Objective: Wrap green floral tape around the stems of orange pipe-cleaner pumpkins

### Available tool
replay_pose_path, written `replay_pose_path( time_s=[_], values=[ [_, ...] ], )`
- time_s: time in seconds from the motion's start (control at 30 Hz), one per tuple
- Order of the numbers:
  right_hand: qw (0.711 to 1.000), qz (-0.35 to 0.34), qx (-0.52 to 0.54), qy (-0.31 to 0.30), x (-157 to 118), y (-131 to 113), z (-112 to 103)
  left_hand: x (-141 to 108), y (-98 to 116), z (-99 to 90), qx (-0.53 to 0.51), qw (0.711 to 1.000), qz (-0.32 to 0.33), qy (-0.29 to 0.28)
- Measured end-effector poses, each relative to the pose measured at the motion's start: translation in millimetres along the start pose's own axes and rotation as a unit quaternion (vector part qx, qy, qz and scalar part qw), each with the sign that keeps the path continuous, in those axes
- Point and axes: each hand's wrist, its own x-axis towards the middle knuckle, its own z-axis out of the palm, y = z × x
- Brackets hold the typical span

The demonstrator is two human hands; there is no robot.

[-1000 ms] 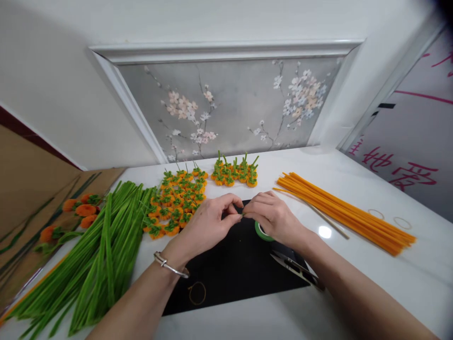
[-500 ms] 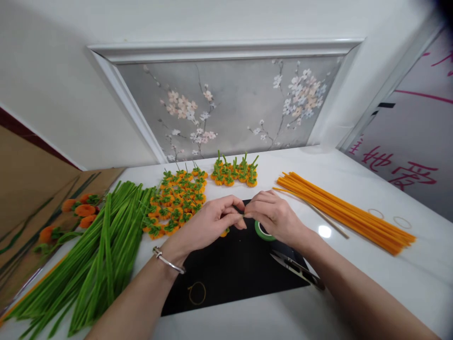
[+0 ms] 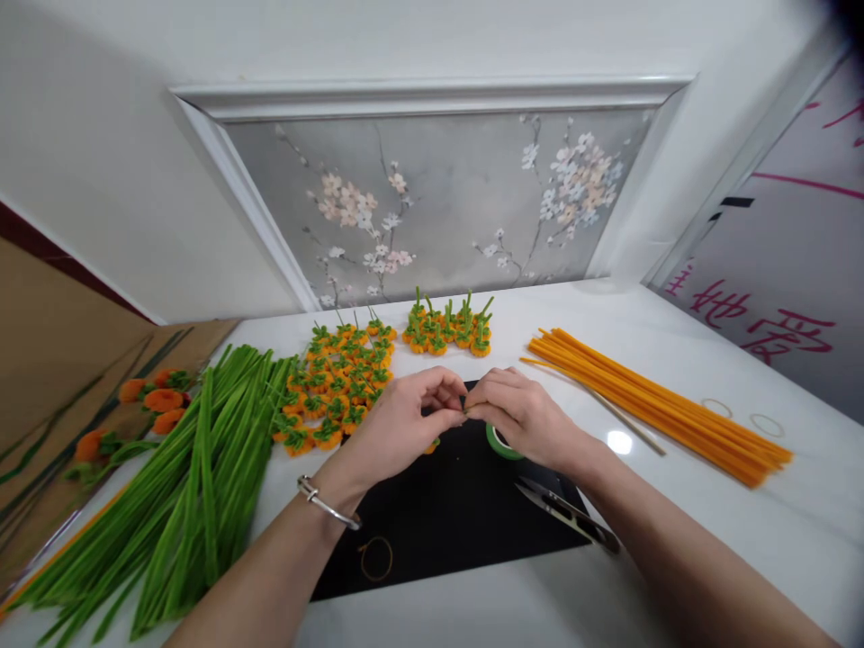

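Note:
Over the black mat (image 3: 445, 513), my left hand (image 3: 411, 414) and my right hand (image 3: 523, 409) meet fingertip to fingertip. Both are closed in a pinch on something small, mostly hidden, with a speck of green between the tips. A bracelet circles my left wrist. Just under my right hand lies a roll of green tape (image 3: 498, 443), partly covered. Thread snips (image 3: 567, 513) rest on the mat's right side. Part of a small orange piece (image 3: 433, 445) shows below my left hand.
Green pipe cleaners (image 3: 195, 486) are heaped at left, orange pipe cleaners (image 3: 654, 405) at right. Small orange-and-green pieces (image 3: 337, 382) crowd behind my left hand; stemmed ones (image 3: 449, 328) stand farther back. A rubber band (image 3: 376, 559) lies on the mat.
The fingers of my left hand have shifted slightly, opening a gap between thumb and fingers. My right hand stays nearly in place.

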Motion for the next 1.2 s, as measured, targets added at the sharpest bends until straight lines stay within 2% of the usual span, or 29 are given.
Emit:
replay_pose_path(
  time_s=[0.17,0.3,0.43,0.57,0.7,0.77,0.8,0.9,0.93,1.0,1.1,1.2],
  values=[
    [1.000,0.000,0.008,-0.016,0.1,2.3,-2.6,0.0,-1.7,-1.7,-0.019,0.999,-0.028,-0.004],
    [0.999,-0.018,-0.022,-0.020,0.3,2.9,-1.3,-0.9,-3.1,1.5,-0.029,0.998,-0.036,-0.033],
    [0.998,-0.017,-0.056,-0.032,-0.4,1.7,0.8,1.2,-7.8,6.0,-0.050,0.998,-0.031,-0.026],
    [0.996,0.066,-0.062,-0.026,2.2,2.5,-8.5,3.7,-10.9,6.0,-0.082,0.995,-0.047,-0.011],
    [0.986,0.154,-0.066,-0.023,2.5,-4.2,-35.7,4.0,-9.6,3.7,-0.082,0.994,-0.072,-0.017],
    [0.971,0.202,-0.109,-0.072,-4.0,-14.7,-47.5,3.6,-8.9,2.8,-0.073,0.994,-0.073,-0.021],
    [0.958,0.222,-0.135,-0.121,-9.6,-21.5,-50.6,3.5,-8.8,2.4,-0.069,0.995,-0.073,-0.021],
    [0.911,0.247,-0.210,-0.255,-33.5,-42.0,-45.0,3.7,-9.2,1.2,-0.066,0.995,-0.068,-0.014],
    [0.893,0.263,-0.235,-0.279,-42.4,-47.2,-39.2,3.9,-9.4,0.8,-0.069,0.995,-0.068,-0.014],
    [0.871,0.293,-0.273,-0.285,-58.5,-54.0,-26.3,4.4,-9.7,0.2,-0.082,0.994,-0.073,-0.014],
    [0.867,0.326,-0.258,-0.274,-73.1,-56.5,-14.4,4.8,-10.1,-0.5,-0.117,0.989,-0.093,-0.016],
    [0.899,0.328,-0.164,-0.240,-75.6,-55.9,-14.7,4.7,-10.9,-0.6,-0.167,0.977,-0.128,-0.031]
  ],
)
